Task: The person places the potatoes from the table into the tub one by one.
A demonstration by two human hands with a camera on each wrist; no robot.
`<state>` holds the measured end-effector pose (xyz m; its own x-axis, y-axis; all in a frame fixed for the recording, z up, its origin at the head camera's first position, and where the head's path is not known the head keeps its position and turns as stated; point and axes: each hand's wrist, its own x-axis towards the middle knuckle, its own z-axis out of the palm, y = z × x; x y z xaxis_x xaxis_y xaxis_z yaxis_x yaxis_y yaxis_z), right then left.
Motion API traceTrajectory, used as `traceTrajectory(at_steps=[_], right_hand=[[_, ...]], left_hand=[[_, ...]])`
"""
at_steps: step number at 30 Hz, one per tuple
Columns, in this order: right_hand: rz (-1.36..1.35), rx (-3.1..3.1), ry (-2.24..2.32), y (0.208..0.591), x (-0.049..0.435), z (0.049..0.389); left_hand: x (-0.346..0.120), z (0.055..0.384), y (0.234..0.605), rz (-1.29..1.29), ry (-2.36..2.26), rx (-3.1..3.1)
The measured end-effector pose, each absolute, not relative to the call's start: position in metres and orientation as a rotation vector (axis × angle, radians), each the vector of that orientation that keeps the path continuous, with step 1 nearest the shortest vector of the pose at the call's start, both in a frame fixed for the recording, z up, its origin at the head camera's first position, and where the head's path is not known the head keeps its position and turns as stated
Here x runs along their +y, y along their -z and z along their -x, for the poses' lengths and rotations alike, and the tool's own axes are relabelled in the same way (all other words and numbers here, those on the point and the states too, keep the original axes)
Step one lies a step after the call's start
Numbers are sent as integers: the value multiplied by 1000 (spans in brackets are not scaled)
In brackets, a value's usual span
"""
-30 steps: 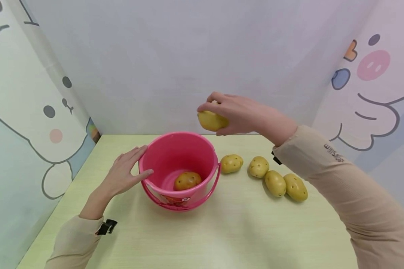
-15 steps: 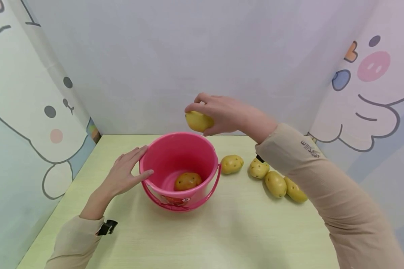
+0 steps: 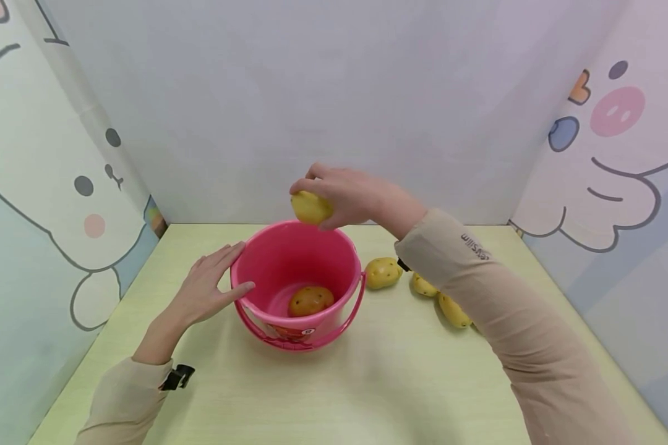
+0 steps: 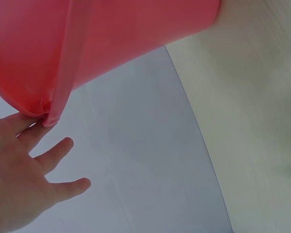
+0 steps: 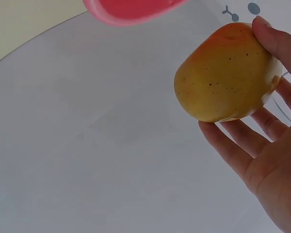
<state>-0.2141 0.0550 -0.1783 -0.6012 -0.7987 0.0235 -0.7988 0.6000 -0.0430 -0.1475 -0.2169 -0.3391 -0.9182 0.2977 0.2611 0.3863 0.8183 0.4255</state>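
Note:
My right hand [image 3: 347,194] holds a yellow potato [image 3: 310,207] above the back rim of a pink bucket [image 3: 289,253]. In the right wrist view the thumb and fingertips grip that potato [image 5: 223,77] from opposite sides. One browner potato [image 3: 310,301] lies at the bottom of the bucket. My left hand [image 3: 203,287] rests against the bucket's left rim, thumb over the edge. Its fingers look straight and spread in the left wrist view, touching the rim beside the handle joint [image 4: 51,116].
Right of the bucket, a potato [image 3: 383,273] lies on the pale table [image 3: 323,395]. Farther right are more potatoes [image 3: 453,310], partly hidden by my right sleeve [image 3: 479,284]. The bucket's handle [image 3: 359,303] hangs down in front. Cartoon-printed walls [image 3: 334,93] enclose the table.
My right hand has moved left with the potato, from right of the bucket to above its back rim, dropping slightly. The sleeve now covers more potatoes. My left hand and the bucket stay put.

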Motion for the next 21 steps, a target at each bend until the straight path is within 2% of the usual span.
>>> traceTrajectory(at_steps=[21], right_hand=[[-1386,-2909,-159,208,22,224]], left_hand=[[-216,147,338,540,712,-2819]])
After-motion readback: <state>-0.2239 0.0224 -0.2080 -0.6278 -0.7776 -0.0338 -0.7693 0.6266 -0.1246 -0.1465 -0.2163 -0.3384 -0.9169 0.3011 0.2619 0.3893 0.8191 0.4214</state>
